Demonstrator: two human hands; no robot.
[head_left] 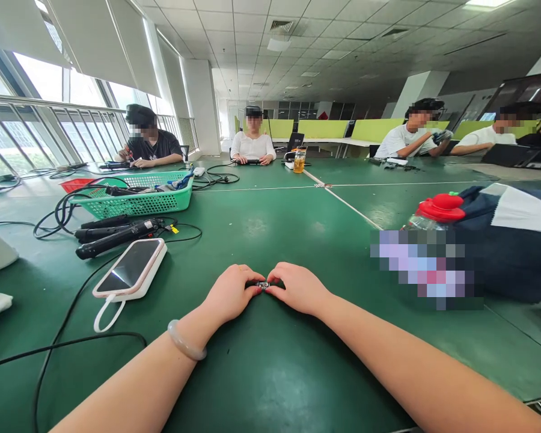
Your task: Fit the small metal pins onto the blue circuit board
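Note:
A small silvery and dark part [262,285], too small to name, sits between the fingertips of both hands, low over the green table [270,373]. From the left, my left hand [232,293] pinches one end of it between thumb and fingers; a pale bangle circles that wrist. My right hand [300,288] pinches the other end in the same way. The fingers cover much of the part. Left of my hands lies a phone [133,264] in a pinkish case, on a white block with a short white cable loop.
Black rod-like handles [117,234] and a green basket [137,204] with cables stand at the left. On the right are a red-lidded bottle [439,210], partly blurred, and a dark blue bag [514,252]. Several people sit around the far side, near a glass of amber drink [299,161].

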